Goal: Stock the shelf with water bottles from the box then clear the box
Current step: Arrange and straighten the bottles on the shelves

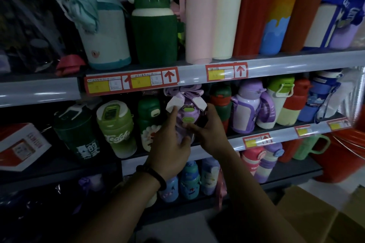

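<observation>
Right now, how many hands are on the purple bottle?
2. The left hand holds the purple bottle on its left, the right hand on its right, by the middle shelf.

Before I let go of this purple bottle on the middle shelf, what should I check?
1. Left hand and right hand both grip the purple bottle: ok.
2. Bottle roughly upright: ok.
3. Base seated on the middle shelf: cannot tell, hands hide it.
4. Gap between green flowered bottle and red-and-green bottle wide enough: cannot tell.
5. Strap clear of the upper shelf edge: cannot tell.
6. Bottles left in the cardboard box: cannot tell.
</observation>
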The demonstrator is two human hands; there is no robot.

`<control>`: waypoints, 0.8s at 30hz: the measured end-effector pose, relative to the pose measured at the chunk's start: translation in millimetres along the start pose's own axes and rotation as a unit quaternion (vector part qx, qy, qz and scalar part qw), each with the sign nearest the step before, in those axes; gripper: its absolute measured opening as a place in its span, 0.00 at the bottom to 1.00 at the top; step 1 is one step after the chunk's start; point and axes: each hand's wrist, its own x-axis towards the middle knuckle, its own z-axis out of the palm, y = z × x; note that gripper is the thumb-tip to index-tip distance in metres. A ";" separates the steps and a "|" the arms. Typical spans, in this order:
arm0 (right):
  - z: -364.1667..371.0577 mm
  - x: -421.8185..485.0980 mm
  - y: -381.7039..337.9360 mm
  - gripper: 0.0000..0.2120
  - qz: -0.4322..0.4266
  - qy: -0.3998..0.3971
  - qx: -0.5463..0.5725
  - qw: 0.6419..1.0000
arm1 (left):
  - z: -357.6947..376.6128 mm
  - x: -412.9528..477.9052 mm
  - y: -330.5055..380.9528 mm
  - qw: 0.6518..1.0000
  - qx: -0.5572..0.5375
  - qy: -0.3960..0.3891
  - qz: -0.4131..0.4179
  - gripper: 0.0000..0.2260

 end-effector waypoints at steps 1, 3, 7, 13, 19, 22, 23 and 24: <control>1.2 1.0 -0.3 0.27 -0.002 -0.004 -0.001 1.000 | 1.1 -1.4 2.5 1.000 0.008 0.008 -0.002 0.38; 3.0 3.0 -2.1 0.29 -0.002 -0.007 0.003 1.000 | 2.0 -3.4 7.1 0.999 0.034 0.032 -0.004 0.37; 3.8 3.8 2.5 0.30 -0.005 -0.016 0.010 1.000 | 0.9 -5.5 7.6 0.999 0.035 0.037 -0.009 0.37; -6.2 5.8 3.7 0.30 -0.009 -0.026 -0.022 0.999 | -3.0 -4.8 10.0 0.998 -0.051 -0.022 -0.025 0.34; -15.4 7.4 4.2 0.27 -0.011 -0.046 -0.048 0.998 | -0.1 -1.1 12.8 0.994 -0.085 -0.059 -0.031 0.33; -14.5 5.7 7.3 0.26 -0.004 -0.048 -0.038 0.998 | -0.2 -1.1 14.3 0.994 -0.090 -0.059 -0.023 0.31; -14.2 4.8 7.9 0.26 -0.001 -0.051 -0.035 0.998 | -0.2 -0.9 13.6 0.994 -0.090 -0.057 -0.026 0.31; -13.9 4.1 8.2 0.26 0.003 -0.050 -0.030 0.998 | 0.2 -0.8 14.3 0.994 -0.088 -0.053 -0.028 0.31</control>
